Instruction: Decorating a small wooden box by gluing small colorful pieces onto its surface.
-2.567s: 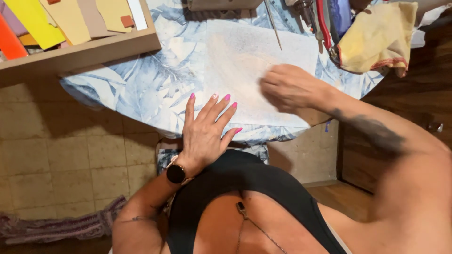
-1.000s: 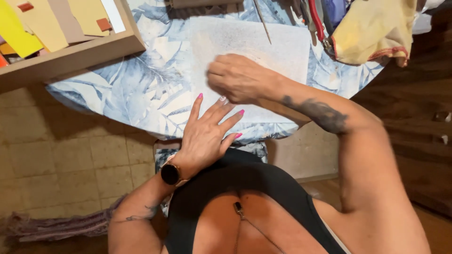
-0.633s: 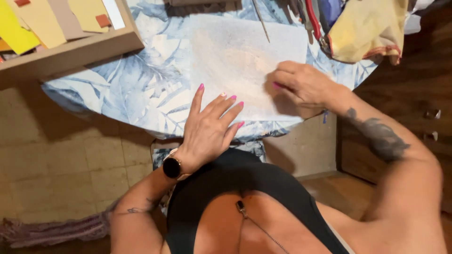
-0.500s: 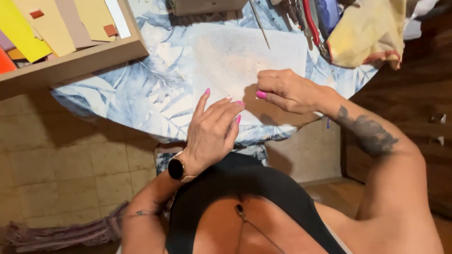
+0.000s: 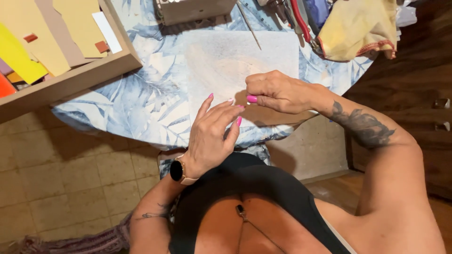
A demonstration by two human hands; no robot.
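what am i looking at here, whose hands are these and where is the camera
The camera sits on a person's head and looks straight down, so the hands are the wearer's own. The left hand, with a dark round wristwatch, lies flat with fingers spread on a pale square sheet. The right hand is curled on the sheet; whether it pinches anything is too small to tell. The sheet lies on a blue leaf-print tablecloth. A wooden tray of coloured card pieces sits at left, a yellow cloth at right.
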